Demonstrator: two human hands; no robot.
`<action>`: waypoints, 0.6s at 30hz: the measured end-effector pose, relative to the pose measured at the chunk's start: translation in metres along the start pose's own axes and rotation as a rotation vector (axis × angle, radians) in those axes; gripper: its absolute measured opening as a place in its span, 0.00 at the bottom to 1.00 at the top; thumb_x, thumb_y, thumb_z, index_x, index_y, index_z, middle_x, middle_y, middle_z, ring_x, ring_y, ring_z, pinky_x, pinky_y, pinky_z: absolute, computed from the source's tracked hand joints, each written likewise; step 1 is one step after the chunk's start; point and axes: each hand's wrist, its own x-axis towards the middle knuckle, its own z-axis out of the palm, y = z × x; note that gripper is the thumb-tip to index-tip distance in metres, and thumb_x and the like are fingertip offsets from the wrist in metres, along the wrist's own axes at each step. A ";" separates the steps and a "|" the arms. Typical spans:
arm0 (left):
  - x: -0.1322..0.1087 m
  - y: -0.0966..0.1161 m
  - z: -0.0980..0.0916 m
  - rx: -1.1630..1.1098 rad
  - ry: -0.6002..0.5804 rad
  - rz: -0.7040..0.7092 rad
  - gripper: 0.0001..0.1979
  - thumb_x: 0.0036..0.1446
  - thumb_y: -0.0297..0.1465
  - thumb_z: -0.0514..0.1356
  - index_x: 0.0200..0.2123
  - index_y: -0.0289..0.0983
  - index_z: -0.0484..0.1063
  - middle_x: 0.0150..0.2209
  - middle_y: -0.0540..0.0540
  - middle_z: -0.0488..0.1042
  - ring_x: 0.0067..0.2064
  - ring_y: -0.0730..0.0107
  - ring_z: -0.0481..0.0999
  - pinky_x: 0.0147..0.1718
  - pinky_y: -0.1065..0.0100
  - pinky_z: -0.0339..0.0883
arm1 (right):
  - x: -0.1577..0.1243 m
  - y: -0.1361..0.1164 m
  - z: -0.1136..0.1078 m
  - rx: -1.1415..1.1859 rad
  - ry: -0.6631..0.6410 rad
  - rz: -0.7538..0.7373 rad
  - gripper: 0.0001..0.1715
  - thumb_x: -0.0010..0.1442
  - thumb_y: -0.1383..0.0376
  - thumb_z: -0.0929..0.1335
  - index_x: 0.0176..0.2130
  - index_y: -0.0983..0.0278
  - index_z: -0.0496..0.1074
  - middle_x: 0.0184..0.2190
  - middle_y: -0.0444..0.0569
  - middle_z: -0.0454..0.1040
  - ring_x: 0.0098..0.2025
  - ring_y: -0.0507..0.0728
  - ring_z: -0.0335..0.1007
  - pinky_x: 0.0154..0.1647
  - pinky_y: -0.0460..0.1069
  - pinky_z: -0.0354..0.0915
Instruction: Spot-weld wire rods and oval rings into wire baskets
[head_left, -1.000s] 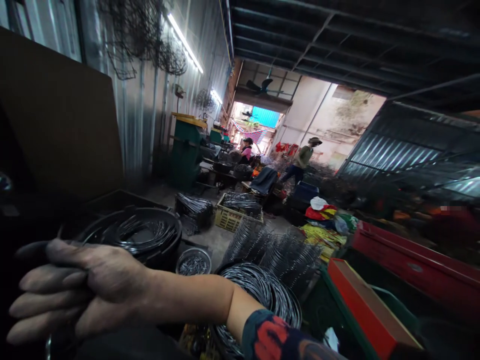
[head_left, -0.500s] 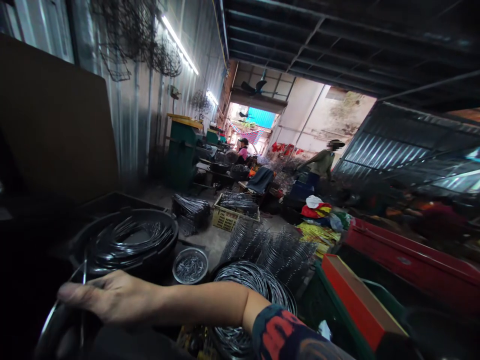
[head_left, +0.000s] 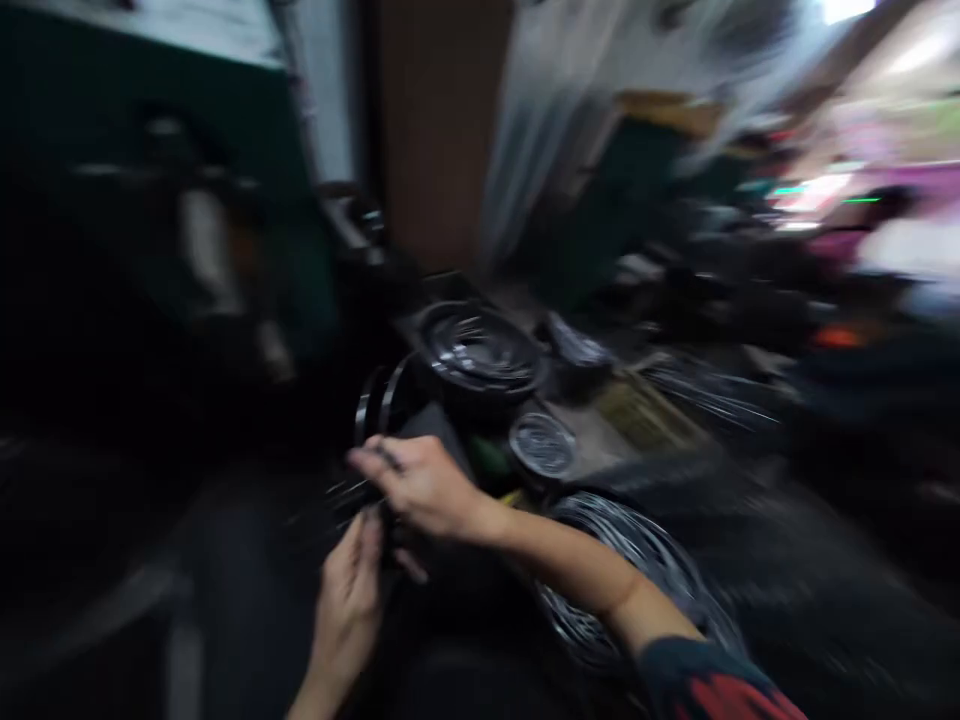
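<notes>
My right hand (head_left: 424, 490) is closed around thin metal wire hoops (head_left: 388, 400), whose shiny curves rise above its fingers. Just below it, my left hand (head_left: 349, 585) has its fingers pressed together, almost touching the right. Motion blur and darkness hide what lies between its fingertips. Beyond the hands stands a round black tub (head_left: 487, 395) with coiled wire rings (head_left: 480, 345) in it. A small bowl (head_left: 541, 445) of little metal pieces is to its right. Under my right forearm lies a large coil of wire (head_left: 637, 545).
A dark green machine (head_left: 225, 230) stands close on the left. Further back are another green cabinet (head_left: 626, 200), a yellowish crate (head_left: 649, 410) and bundles of metal wire (head_left: 705, 390). At the far right a blurred person in pink (head_left: 832, 245) shows.
My view has swung left and down, blurring the scene. My left hand has come into sight beside the right hand, which still holds wire. The green machine now shows at left.
</notes>
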 end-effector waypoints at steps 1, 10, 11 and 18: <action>-0.002 -0.003 0.000 -0.026 0.010 -0.036 0.26 0.58 0.54 0.52 0.33 0.35 0.69 0.26 0.47 0.75 0.26 0.69 0.73 0.26 0.71 0.67 | 0.003 0.006 0.006 -0.024 -0.002 -0.048 0.19 0.63 0.50 0.63 0.29 0.59 0.70 0.25 0.42 0.69 0.28 0.51 0.67 0.32 0.46 0.63; -0.006 -0.013 -0.011 -0.247 -0.113 0.015 0.22 0.63 0.51 0.49 0.38 0.36 0.64 0.23 0.51 0.70 0.19 0.78 0.64 0.21 0.74 0.58 | 0.022 -0.005 0.017 0.121 -0.126 -0.164 0.30 0.59 0.40 0.61 0.24 0.61 0.68 0.22 0.44 0.68 0.26 0.49 0.66 0.28 0.49 0.62; -0.007 -0.012 -0.010 -0.245 -0.127 0.043 0.22 0.63 0.50 0.49 0.41 0.36 0.64 0.24 0.52 0.69 0.21 0.78 0.65 0.23 0.74 0.59 | 0.022 -0.014 0.012 0.095 -0.063 -0.189 0.29 0.59 0.41 0.62 0.24 0.60 0.69 0.23 0.43 0.69 0.27 0.49 0.67 0.28 0.50 0.61; -0.010 -0.023 0.000 -0.111 -0.046 0.045 0.22 0.65 0.46 0.49 0.48 0.35 0.67 0.23 0.54 0.61 0.25 0.77 0.62 0.29 0.72 0.59 | 0.036 -0.004 0.020 0.196 0.046 -0.090 0.29 0.60 0.43 0.60 0.27 0.62 0.71 0.25 0.43 0.72 0.29 0.48 0.68 0.26 0.49 0.58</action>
